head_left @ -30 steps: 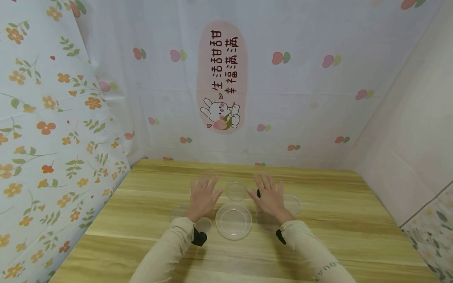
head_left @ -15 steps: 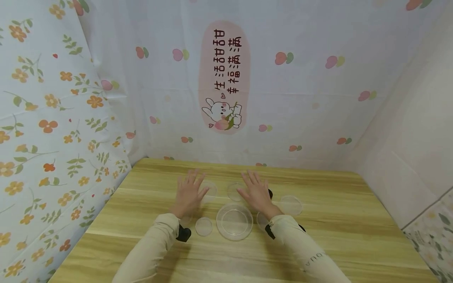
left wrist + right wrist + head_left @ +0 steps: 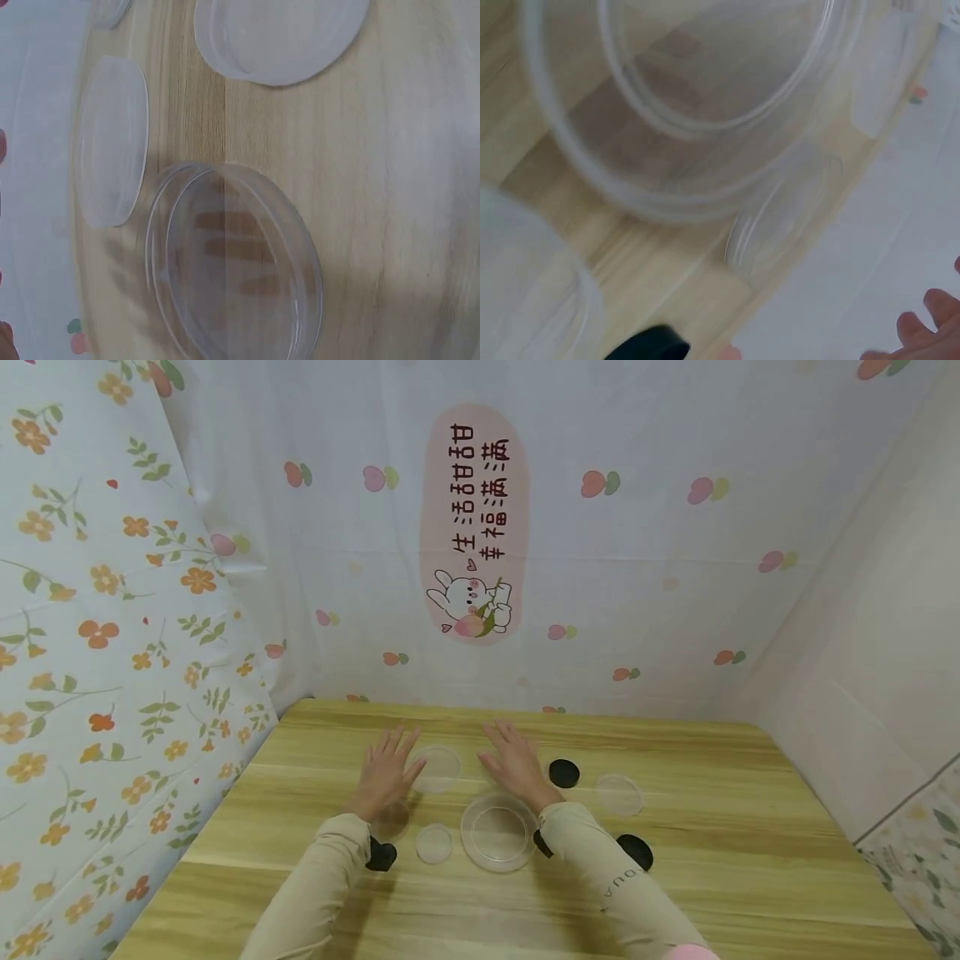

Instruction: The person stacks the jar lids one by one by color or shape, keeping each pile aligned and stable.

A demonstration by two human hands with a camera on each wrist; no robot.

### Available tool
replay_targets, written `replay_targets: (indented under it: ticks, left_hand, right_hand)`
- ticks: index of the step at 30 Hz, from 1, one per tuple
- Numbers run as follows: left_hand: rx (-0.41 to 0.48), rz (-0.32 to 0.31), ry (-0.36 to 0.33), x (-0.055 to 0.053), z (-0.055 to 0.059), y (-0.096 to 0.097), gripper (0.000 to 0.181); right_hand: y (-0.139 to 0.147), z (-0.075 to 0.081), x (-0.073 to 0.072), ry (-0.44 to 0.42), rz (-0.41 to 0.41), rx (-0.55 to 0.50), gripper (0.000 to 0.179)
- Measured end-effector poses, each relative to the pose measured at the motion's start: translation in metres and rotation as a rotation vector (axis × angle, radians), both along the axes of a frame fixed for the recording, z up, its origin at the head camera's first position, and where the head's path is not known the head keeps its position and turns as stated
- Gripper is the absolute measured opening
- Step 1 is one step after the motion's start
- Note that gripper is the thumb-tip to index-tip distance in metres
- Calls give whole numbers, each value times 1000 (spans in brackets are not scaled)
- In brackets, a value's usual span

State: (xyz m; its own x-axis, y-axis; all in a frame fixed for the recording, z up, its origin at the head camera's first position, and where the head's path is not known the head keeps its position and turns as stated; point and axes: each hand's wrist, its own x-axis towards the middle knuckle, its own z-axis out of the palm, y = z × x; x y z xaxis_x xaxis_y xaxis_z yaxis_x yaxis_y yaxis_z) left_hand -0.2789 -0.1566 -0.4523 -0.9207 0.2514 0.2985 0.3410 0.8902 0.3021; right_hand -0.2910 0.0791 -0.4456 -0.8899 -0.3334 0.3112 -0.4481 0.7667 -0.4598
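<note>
My left hand [image 3: 384, 777] hovers palm down over the left of the table, fingers straight and spread, holding nothing. Under it lies a clear round dish [image 3: 232, 262]; a clear disc [image 3: 441, 768] is just right of its fingertips. With fingers also straight, my right hand [image 3: 516, 768] is held above the back middle, gripping nothing and covering a clear dish [image 3: 780, 217] there. Between the arms sits a large clear round dish [image 3: 491, 835] with an inner ring. Left of that lies a small clear disc [image 3: 434, 843]. Fingers [image 3: 922, 337] show at the right wrist view's corner.
A black round lid [image 3: 564, 773] and another clear disc [image 3: 619, 795] lie right of my right hand. A second black round piece [image 3: 637, 852] is partly behind the right sleeve. The wooden table [image 3: 735, 860] meets a printed cloth wall [image 3: 637, 568] at the back.
Both hands have moved left over the table, fingers still spread. The right hand's shift uncovers the black lid and more of the other black piece. The dishes and discs stay in place.
</note>
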Motion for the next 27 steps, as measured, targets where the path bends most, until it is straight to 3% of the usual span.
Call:
replay_targets:
  ticks: [8,17,27]
  left_hand:
    - [192,49,-97,-2,-7,-2,49]
    - [508,106,-193,-3,-8,-8,44]
    - [613,124,-201,-1,-14,-8,38]
  right_hand:
    - [-20,-11,-6,-88,47,-220,45]
    - [-35,-21,-10,-237,104,-321,38]
    - [-47,-30,-3,-357,77,-346,40]
